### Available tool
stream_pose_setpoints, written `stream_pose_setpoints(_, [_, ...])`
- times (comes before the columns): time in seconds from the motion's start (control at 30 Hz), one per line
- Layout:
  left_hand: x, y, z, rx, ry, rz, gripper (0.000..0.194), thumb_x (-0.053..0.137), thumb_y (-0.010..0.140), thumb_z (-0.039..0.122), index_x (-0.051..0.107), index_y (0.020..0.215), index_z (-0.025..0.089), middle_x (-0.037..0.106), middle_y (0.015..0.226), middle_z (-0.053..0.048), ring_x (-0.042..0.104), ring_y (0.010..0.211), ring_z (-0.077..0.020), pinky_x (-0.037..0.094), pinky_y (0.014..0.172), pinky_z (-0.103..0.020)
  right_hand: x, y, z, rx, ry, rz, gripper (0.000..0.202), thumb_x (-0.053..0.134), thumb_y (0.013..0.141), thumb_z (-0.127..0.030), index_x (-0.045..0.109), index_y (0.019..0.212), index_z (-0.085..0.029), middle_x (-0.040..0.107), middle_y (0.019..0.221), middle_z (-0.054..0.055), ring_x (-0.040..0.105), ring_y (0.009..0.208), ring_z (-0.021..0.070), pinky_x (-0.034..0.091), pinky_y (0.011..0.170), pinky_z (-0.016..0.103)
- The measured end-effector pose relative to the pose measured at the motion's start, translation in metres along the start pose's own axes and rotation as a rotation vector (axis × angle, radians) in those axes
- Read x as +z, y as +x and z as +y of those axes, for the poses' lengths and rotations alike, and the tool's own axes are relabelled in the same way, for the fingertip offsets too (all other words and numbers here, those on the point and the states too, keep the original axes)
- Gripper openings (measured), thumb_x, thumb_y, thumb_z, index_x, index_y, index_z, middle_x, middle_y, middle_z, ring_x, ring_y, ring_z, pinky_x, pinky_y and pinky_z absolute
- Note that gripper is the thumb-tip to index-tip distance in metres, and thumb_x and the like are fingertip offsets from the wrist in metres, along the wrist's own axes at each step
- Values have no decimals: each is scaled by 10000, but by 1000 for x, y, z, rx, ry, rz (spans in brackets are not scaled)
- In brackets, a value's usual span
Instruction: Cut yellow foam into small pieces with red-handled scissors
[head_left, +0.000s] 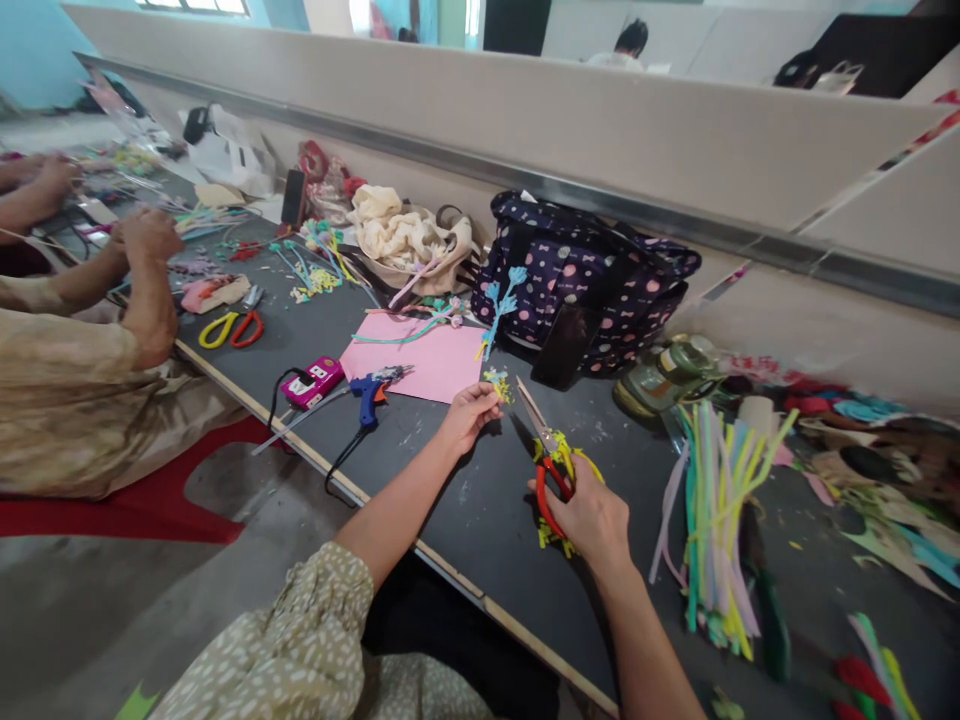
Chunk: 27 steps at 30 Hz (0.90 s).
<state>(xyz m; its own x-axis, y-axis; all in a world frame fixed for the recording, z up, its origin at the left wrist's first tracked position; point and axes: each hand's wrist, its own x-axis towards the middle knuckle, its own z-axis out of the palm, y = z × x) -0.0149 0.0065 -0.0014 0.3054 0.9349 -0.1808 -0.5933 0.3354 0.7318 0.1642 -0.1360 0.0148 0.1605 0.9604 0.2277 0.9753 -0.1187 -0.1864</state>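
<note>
The left hand [469,418] is pinching a small yellow-and-blue fuzzy piece [498,386] between thumb and fingertips, while the right hand [594,512] is wrapping itself around the handles of red-handled scissors [550,440]. Taking the left hand as the dial's centre, the scissors are lying toward three to four o'clock, their blades pointing toward eleven, just beside the piece but apart from it. The fingertip hold is probably leaving the piece's end exposed and the fingers clear of the blades. Yellow fuzzy pieces [576,462] are lying at four o'clock, partly beneath the scissors and right hand, so they are likely cluttering that spot. At ten o'clock a pink sheet [420,365] is lying flat; at nine, a blue glue gun [367,398] is resting, its cord trailing over the table edge. A dotted bag [592,270] is blocking the far side at one to two, a phone [566,345] leaning against it. From the right hand, a bundle of coloured stems [720,520] is lying at three o'clock, seemingly within reach.
</note>
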Motion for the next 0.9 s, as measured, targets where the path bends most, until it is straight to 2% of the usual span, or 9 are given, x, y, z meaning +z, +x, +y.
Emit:
stream_pose_setpoints(0.37, [1,1,1,-11,-72,-6,317,808,598,213,603,823,124,629,693,3,532,509,-42,528,623,-220,6,-3,6,-94,90,35,496,497,788,-590,584,1087,-204,671,731,14,639,664,167,380,562,242])
stream_pose_setpoints(0.9, [2,-1,2,-3,-61,1,298,802,606,215,606,813,127,622,663,11,547,522,-54,521,628,-228,12,-6,14,-129,65,66,530,456,824,-618,605,1106,-194,685,776,41,634,694,169,389,579,245])
